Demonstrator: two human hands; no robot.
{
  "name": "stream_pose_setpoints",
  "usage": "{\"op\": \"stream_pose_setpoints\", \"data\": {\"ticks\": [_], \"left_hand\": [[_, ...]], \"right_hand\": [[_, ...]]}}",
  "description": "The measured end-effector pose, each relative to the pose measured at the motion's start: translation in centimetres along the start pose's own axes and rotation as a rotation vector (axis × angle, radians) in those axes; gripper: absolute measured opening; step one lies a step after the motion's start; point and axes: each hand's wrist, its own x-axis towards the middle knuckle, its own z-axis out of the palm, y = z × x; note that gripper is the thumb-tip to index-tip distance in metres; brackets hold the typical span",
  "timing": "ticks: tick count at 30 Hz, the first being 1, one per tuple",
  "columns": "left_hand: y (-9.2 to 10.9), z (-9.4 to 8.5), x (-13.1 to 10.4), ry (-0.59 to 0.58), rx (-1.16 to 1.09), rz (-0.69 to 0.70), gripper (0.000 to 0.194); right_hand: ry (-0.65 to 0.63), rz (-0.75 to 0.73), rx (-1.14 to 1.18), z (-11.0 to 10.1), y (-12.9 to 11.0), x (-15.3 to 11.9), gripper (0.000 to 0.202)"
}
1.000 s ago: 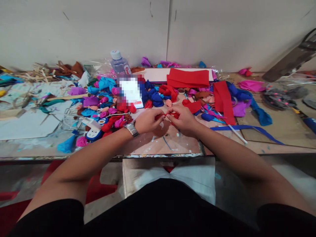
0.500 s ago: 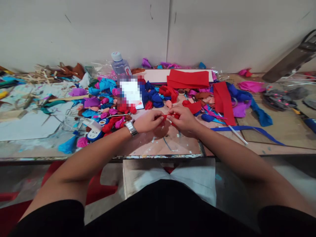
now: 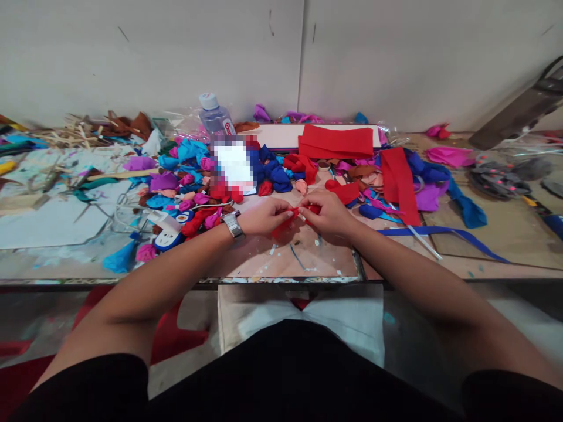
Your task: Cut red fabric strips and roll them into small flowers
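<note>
My left hand (image 3: 265,216) and my right hand (image 3: 327,214) meet over the near part of the table, fingertips almost touching. Both are closed in a pinch on one piece of red crepe paper (image 3: 288,224), part of which hangs below the left fingers. The rest of it is tucked inside the right hand and hidden. A silver watch is on my left wrist. Just beyond the hands lie a peach paper scrap (image 3: 301,186) and a roll of tape (image 3: 324,165). A wide red crepe strip (image 3: 399,186) lies to the right.
A heap of coloured paper flowers (image 3: 189,152) spreads left, with a lit phone (image 3: 235,164), a bottle (image 3: 215,115) and a power strip (image 3: 169,239). Folded red paper (image 3: 336,142) lies on a white box at the back. A dark flask (image 3: 514,111) leans at far right.
The red paper has turned in my fingers, and more of it now shows below my left hand. Both hands stay in nearly the same place.
</note>
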Motion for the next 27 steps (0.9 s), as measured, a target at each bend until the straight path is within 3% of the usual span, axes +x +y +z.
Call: {"op": "stream_pose_setpoints", "data": {"ticks": [9,14,19,24,27], "left_hand": [[-0.51,0.45,0.16,-0.033,-0.179,-0.072,0.035],[-0.17,0.18,0.05,-0.102,-0.591,-0.204,0.03],[0.13,-0.17,-0.24,-0.116,-0.914,-0.232,0.042],[0.09,-0.07,-0.16,-0.074,-0.87,-0.176,0.044],[0.04,-0.01,-0.06,-0.012,-0.629,-0.08,0.041]], "right_hand": [[0.001,-0.049,0.024,-0.01,-0.26,-0.12,0.01],[0.051,-0.149,-0.041,-0.11,-0.33,-0.23,0.013],[0.109,-0.319,-0.125,-0.17,0.21,-0.04,0.016],[0.122,-0.33,-0.146,-0.1,0.37,0.1,0.016],[0.106,-0.249,-0.149,-0.11,0.05,0.0,0.018]]}}
